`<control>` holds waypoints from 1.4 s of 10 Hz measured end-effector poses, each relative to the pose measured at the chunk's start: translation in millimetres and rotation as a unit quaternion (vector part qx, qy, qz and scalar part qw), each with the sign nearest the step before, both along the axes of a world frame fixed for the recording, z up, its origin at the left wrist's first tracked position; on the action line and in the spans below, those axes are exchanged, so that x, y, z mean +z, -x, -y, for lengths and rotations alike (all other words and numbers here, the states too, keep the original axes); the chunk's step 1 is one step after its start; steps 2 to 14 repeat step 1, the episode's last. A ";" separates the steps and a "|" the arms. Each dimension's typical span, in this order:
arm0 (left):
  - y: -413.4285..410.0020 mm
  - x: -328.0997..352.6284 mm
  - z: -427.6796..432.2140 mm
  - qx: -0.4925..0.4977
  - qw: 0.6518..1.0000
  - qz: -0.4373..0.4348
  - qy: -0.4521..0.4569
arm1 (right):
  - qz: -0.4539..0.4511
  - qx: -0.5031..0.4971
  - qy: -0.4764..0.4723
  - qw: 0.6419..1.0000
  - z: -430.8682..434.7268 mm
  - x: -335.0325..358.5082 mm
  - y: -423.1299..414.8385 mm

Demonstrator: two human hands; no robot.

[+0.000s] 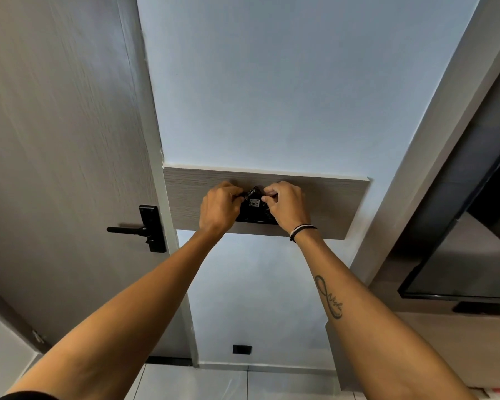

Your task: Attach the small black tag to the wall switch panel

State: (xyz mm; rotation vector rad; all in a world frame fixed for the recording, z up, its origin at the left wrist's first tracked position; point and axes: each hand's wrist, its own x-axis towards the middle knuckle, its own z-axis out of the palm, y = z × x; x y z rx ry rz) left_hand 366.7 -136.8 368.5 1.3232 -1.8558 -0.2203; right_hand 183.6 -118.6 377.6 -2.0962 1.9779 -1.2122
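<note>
While my fingertips (244,197) pinched the small black tag (254,191) from both sides, my left hand (220,209) and right hand (284,204) held it against the top of the black switch panel (253,213). That panel sat on a wood strip (335,207), right of the door (64,168).

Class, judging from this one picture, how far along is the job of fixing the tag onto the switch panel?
Done: both hands have brought the small black tag to the top of the black switch panel on the wooden strip. In hand: the left hand and right hand pinch it there. Left: securing it and letting go; whether it is fastened cannot be seen.
</note>
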 end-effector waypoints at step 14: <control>-11.0 -3.2 -0.9 0.024 0.995 0.083 0.048 | -0.099 -0.053 0.031 0.993 -8.5 2.4 10.4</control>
